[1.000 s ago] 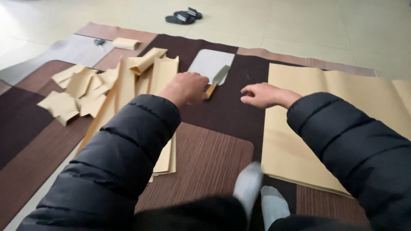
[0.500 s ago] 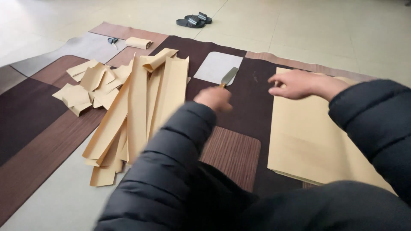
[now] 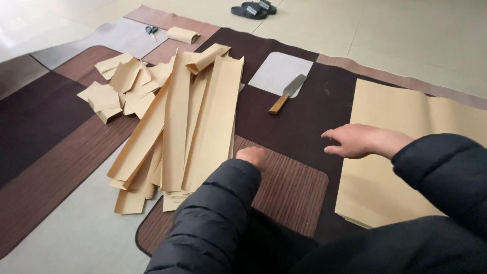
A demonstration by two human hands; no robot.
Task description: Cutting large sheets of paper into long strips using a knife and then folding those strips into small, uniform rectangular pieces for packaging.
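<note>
Hands over cut paper on floor mats.
Left hand point(image 3: 252, 155), apparently closed and empty, nears the strips point(image 3: 195, 122); right hand point(image 3: 361, 140), open, rests on the sheets point(image 3: 406, 152); knife point(image 3: 288, 93) lies beyond.

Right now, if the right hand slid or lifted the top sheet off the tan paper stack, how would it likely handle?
The top sheet of the tan paper stack looks thin and wide, so it would probably flop. Flat on smooth sheets, it likely slides easily under the right hand. Probably light and easily creased.
</note>
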